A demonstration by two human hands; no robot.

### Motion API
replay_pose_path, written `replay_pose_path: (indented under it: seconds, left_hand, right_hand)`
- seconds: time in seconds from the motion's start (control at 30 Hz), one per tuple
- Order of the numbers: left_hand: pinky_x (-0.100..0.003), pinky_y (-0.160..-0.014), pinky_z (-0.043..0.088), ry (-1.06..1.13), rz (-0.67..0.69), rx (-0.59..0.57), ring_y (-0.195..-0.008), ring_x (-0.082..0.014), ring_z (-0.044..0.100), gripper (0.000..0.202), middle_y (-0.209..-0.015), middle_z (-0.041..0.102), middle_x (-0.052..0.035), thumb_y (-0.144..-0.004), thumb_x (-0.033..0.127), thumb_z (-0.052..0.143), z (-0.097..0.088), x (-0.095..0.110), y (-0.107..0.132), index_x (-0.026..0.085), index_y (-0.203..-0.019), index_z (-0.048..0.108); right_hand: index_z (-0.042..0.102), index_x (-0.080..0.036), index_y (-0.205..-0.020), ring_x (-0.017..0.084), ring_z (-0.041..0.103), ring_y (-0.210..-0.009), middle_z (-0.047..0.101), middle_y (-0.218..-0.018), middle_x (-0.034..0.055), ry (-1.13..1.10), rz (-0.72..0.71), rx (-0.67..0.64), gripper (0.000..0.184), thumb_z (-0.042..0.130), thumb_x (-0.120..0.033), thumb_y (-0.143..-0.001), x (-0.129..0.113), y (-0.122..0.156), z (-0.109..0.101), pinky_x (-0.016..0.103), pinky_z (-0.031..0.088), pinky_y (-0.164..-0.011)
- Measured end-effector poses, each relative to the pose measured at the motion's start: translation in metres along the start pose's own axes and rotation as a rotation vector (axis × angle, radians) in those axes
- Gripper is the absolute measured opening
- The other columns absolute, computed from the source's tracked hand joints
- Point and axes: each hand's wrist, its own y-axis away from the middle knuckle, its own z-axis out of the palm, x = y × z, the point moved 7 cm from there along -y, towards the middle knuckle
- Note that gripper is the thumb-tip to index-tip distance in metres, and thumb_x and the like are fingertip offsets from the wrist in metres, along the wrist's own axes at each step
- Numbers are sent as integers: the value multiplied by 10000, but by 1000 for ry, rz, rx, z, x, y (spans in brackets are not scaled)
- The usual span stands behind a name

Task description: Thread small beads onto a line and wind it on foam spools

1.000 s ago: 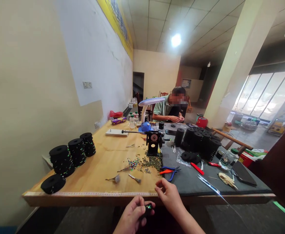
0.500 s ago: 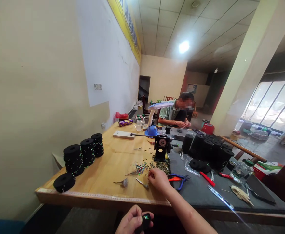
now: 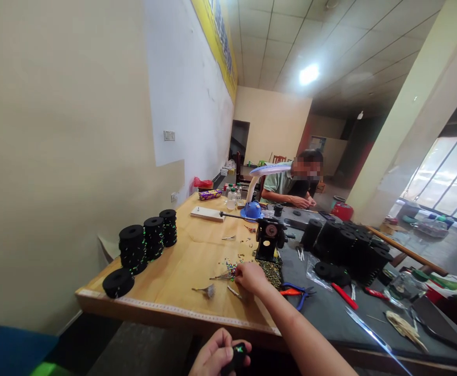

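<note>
My left hand is below the table's front edge, its fingers wrapped round a small black spool with bright green bits on it. Over the wooden tabletop, my right hand has its fingertips pinched together at a scatter of small coloured beads; anything between them is too small or hidden to make out. Close by that hand lie thin bundles with feathery grey ends, one of them a grey tuft nearer the front edge. A pile of dark, brassy small pieces lies just right of my fingers.
Black spools with green bits stand stacked at the left. A black hand-cranked device sits mid-table, before a blue-based lamp. Pliers, tweezers and more black spools occupy the dark mat. A co-worker sits opposite.
My right hand has shifted a little left and away from me, from beside the feathery bundle to the coloured beads. The view has turned slightly left. My left hand still holds the spool.
</note>
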Motion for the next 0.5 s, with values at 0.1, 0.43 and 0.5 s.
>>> replay_pose_path:
  seconds: [0.1,0.43,0.5]
  left_hand:
    - [-211,-478,235,5,14,16,-744,-205,650,315,-897,723,-121,-620,329,751,3,4,4,189,-682,477]
    - [-234,-556,289,-24,102,143,-784,-192,630,192,-905,709,-105,-702,230,643,15,24,21,190,-693,456]
    - [-243,-571,303,-71,124,177,-809,-202,622,198,-920,704,-104,-708,246,649,12,26,22,192,-688,460]
  right_hand:
    - [702,-222,-768,204,651,-799,726,-808,41,19,-13,-52,63,696,-195,-711,-1,-7,1,265,416,-650]
    - [667,-167,-708,215,641,-779,713,-754,73,-192,-76,-8,73,606,-157,-746,-3,5,-16,278,421,-675]
    - [648,-167,-765,178,637,-724,709,-758,56,-287,-86,25,100,550,-172,-782,-3,28,-24,245,424,-624]
